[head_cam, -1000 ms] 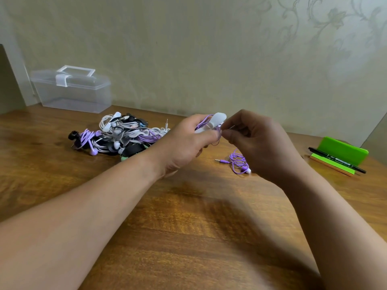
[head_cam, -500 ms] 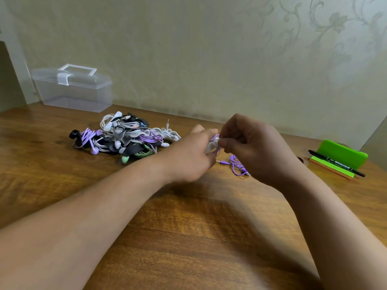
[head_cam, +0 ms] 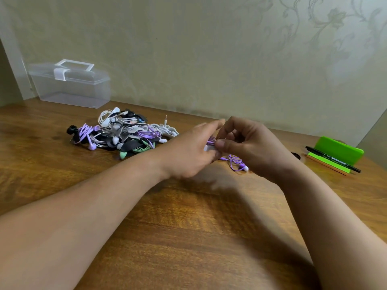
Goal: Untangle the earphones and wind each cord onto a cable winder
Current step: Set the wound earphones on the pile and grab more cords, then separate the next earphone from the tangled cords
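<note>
Left hand grips the white cable winder; right hand pinches the purple cord, whose slack lies on the worktop near its far edge. The cord is probably light, limp and snag-prone, so it is best held close to the winder.

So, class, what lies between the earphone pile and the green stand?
Head view: the left hand gripping a white winder, the right hand pinching its purple cord.

Surface: wooden table.
My far left: clear box.
Left: earphone heap.
Centre: purple cord.
My right: green stand bearing black pen.
</note>
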Motion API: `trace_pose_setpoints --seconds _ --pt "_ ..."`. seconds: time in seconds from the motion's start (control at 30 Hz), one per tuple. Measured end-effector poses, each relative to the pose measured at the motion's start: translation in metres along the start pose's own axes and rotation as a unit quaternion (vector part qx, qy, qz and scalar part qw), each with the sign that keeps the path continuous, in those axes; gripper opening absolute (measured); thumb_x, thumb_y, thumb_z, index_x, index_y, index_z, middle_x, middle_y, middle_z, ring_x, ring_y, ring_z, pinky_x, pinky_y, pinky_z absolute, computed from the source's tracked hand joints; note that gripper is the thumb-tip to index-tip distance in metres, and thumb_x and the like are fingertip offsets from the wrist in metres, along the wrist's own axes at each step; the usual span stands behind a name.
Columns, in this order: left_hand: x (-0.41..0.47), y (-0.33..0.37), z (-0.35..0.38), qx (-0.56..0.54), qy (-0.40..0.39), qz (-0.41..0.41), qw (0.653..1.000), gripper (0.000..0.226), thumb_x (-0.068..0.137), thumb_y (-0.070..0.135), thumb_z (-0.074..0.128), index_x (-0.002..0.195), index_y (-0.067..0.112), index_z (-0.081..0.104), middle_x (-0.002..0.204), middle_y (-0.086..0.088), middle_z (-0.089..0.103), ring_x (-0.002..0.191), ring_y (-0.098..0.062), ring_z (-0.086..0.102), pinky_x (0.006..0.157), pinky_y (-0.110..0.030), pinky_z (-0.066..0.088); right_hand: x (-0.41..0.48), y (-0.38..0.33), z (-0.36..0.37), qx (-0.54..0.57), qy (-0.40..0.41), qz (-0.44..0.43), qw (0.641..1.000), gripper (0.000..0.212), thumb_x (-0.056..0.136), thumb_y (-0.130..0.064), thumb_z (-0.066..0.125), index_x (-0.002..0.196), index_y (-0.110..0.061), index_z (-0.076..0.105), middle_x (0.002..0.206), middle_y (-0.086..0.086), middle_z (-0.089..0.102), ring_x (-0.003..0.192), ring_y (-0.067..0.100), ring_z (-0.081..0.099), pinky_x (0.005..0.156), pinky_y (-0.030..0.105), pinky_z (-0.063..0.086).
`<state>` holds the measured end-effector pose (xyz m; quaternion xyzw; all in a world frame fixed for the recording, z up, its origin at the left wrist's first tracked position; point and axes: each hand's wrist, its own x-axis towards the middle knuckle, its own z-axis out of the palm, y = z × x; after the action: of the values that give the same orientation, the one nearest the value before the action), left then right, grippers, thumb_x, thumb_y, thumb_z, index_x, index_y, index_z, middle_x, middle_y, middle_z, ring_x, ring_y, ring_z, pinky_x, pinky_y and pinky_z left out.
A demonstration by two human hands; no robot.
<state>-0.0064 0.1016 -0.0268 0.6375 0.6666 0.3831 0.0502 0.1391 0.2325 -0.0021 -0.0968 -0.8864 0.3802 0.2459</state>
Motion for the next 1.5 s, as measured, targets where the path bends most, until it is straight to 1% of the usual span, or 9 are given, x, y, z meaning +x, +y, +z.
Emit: trace_pose_setpoints --seconds 0.2,0.33,0.5,0.63,0.7,0.9,1.27,1.37,1.5 --pt "-0.003 0.005 0.002 -0.060 -0.007 0.008 0.998 0.049 0.099 0.018 0.067 0.143 0.029 0.050 0.130 0.014 0.065 0.125 -0.002 0.058 0.109 -0.033 0.046 0.001 0.008 0.003 0.021 -0.019 0.008 1.000 0.012 0.089 -0.023 0.079 0.086 -0.022 0.068 0.073 0.016 0.051 0.070 0.022 0.048 0.072 0.058 0.054" --pt "-0.003 0.002 -0.001 -0.052 -0.012 -0.040 0.998 0.048 0.099 0.025 0.067 0.144 0.031 0.051 0.130 0.015 0.066 0.122 0.001 0.059 0.107 -0.028 0.046 0.001 0.013 0.006 0.071 0.006 0.024 0.997 0.007 0.093 -0.022 0.079 0.092 -0.019 0.073 0.081 0.027 0.064 0.074 0.027 0.056 0.073 0.045 0.047" --pt "0.000 -0.012 -0.036 -0.027 0.153 -0.146 0.977 0.019 0.101 0.038 0.061 0.113 0.024 0.067 0.100 0.010 0.070 0.090 -0.002 0.066 0.077 -0.026 0.054 0.002 0.017 0.004 -0.005 0.144 0.029 0.989 0.007 0.099 -0.033 0.070 0.098 -0.027 0.073 0.071 -0.010 0.060 0.064 0.007 0.051 0.064 0.029 0.042" --pt "-0.009 -0.046 -0.070 0.212 0.256 -0.226 0.916 0.031 0.101 0.047 0.054 0.122 0.027 0.067 0.120 -0.007 0.067 0.119 -0.028 0.052 0.093 -0.039 0.040 0.002 0.014 0.011 -0.053 0.142 0.040 0.988 0.011 0.101 -0.036 0.066 0.095 -0.028 0.071 0.062 -0.021 0.059 0.059 0.003 0.051 0.056 0.018 0.040" --pt "-0.011 -0.057 -0.074 0.316 0.221 -0.256 0.887 0.036 0.100 0.050 0.054 0.125 0.028 0.068 0.130 -0.004 0.063 0.127 -0.031 0.043 0.097 -0.043 0.033 0.003 0.014 0.010 -0.052 0.167 0.045 0.984 0.014 0.102 -0.035 0.066 0.093 -0.026 0.071 0.074 -0.011 0.069 0.069 0.011 0.061 0.062 0.030 0.049" --pt "-0.008 -0.060 -0.067 0.342 0.230 -0.254 0.875 0.048 0.097 0.058 0.057 0.131 0.025 0.067 0.137 0.001 0.057 0.132 -0.028 0.037 0.100 -0.045 0.028 0.004 0.018 -0.003 -0.031 0.223 0.074 0.971 0.019 0.102 -0.031 0.063 0.090 -0.019 0.072 0.084 0.002 0.072 0.079 0.027 0.065 0.071 0.035 0.049" --pt "0.001 -0.031 -0.039 0.272 0.250 -0.094 0.924 0.030 0.098 0.039 0.062 0.122 0.024 0.072 0.119 0.003 0.066 0.117 -0.026 0.053 0.096 -0.040 0.038 0.008 0.032 -0.013 -0.159 0.222 0.147 0.951 0.020 0.103 -0.034 0.056 0.100 -0.020 0.069 0.095 0.002 0.071 0.090 0.027 0.062 0.074 0.035 0.044" --pt "-0.001 -0.014 -0.016 0.104 0.152 -0.062 0.981 0.023 0.098 0.035 0.062 0.118 0.030 0.073 0.095 0.012 0.071 0.092 -0.012 0.065 0.085 -0.032 0.053 0.005 0.044 -0.023 -0.250 0.139 0.214 0.934 0.026 0.100 -0.052 0.054 0.111 -0.032 0.066 0.115 0.006 0.068 0.097 0.027 0.065 0.082 0.037 0.052" --pt "-0.004 -0.005 0.014 0.102 0.006 -0.065 0.993 0.033 0.098 0.043 0.061 0.130 0.036 0.064 0.086 0.016 0.069 0.085 -0.004 0.063 0.081 -0.031 0.053 0.002 0.036 -0.011 -0.273 -0.032 0.261 0.925 0.042 0.093 -0.057 0.069 0.130 -0.040 0.061 0.124 -0.001 0.062 0.095 0.018 0.066 0.082 0.037 0.058"
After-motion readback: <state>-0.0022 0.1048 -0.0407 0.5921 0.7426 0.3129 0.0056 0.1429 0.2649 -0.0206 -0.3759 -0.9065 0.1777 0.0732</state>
